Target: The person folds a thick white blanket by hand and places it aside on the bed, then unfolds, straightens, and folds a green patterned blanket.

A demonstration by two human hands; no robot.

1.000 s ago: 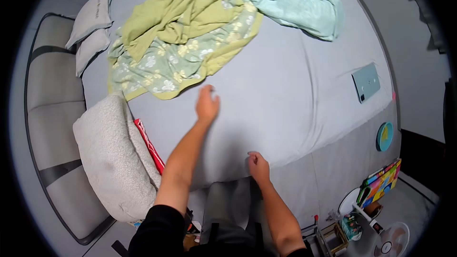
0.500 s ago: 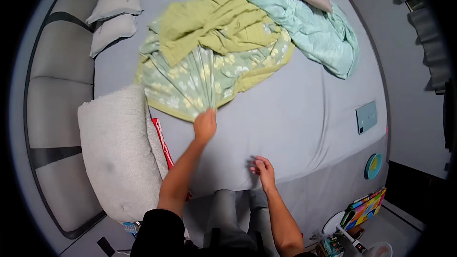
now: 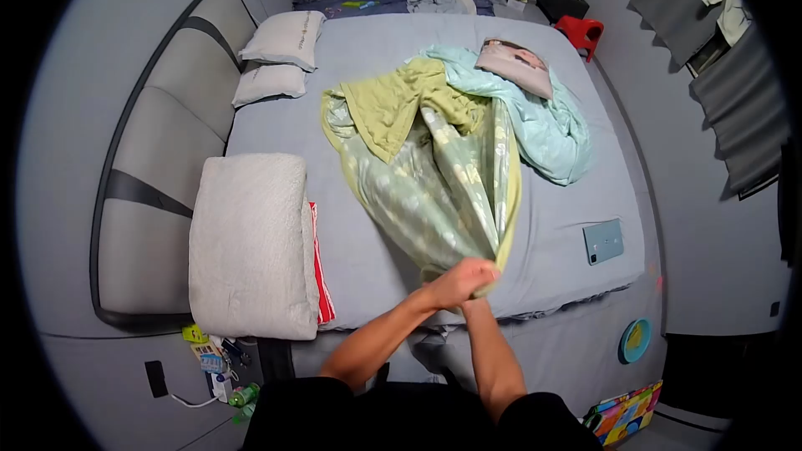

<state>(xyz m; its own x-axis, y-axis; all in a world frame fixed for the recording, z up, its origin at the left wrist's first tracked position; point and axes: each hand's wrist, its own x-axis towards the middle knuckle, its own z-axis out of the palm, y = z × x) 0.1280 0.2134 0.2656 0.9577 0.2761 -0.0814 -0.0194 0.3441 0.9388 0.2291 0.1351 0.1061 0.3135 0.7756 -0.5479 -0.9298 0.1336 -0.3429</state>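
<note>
A green blanket [image 3: 418, 192] with a floral side is stretched from the middle of the bed toward me, its near end bunched up. My left hand [image 3: 464, 281] is closed round that gathered edge. Just behind and under it is my right hand [image 3: 474, 304], mostly hidden by the left hand and the cloth, so its fingers do not show. The blanket's far part lies crumpled beside a mint-coloured quilt [image 3: 555, 138], on which a pink printed pillow [image 3: 515, 67] rests.
On the bed [image 3: 351, 267] lie a folded cream blanket [image 3: 251, 242] over a red item, two white pillows [image 3: 284, 39] by the headboard, and a tablet [image 3: 603, 242]. A red stool [image 3: 580, 32] stands beyond the far right corner. A blue bowl [image 3: 635, 341] is at the lower right.
The blanket's near edge has been pulled toward me and to the right, lifting into long folds. My right hand has come up against my left. The view has tilted up, showing the room's far end.
</note>
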